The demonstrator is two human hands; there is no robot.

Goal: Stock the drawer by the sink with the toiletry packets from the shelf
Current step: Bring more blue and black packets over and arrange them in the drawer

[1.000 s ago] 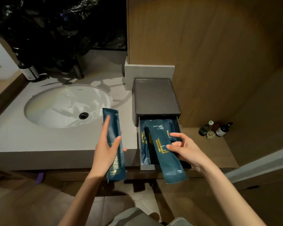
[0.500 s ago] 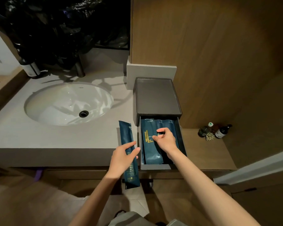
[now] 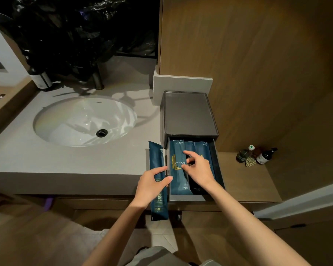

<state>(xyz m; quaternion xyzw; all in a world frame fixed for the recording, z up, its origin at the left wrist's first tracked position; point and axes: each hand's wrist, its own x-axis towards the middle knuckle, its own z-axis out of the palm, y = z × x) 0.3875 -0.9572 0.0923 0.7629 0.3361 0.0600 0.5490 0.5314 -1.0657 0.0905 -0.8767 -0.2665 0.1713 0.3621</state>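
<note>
Packet (image 3: 156, 160) gripped in my left hand (image 3: 152, 184) lies lengthwise just left of the drawer (image 3: 186, 197), parallel to it; right hand (image 3: 198, 167) rests loose-fingered on stocked packets (image 3: 178, 181).

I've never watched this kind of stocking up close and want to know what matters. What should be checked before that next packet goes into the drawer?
1. Drawer pulled out: ok. The drawer stands open under the grey box.
2. Next packet in hand: ok. The left hand grips a blue packet, just outside the drawer's left wall.
3. Way in is free: not ok. The right hand is inside the drawer, over the stowed packets.
4. Stowed packets lie lengthwise: ok, as far as they show.
5. Room for one more: cannot tell. The right hand covers part of the drawer.
</note>
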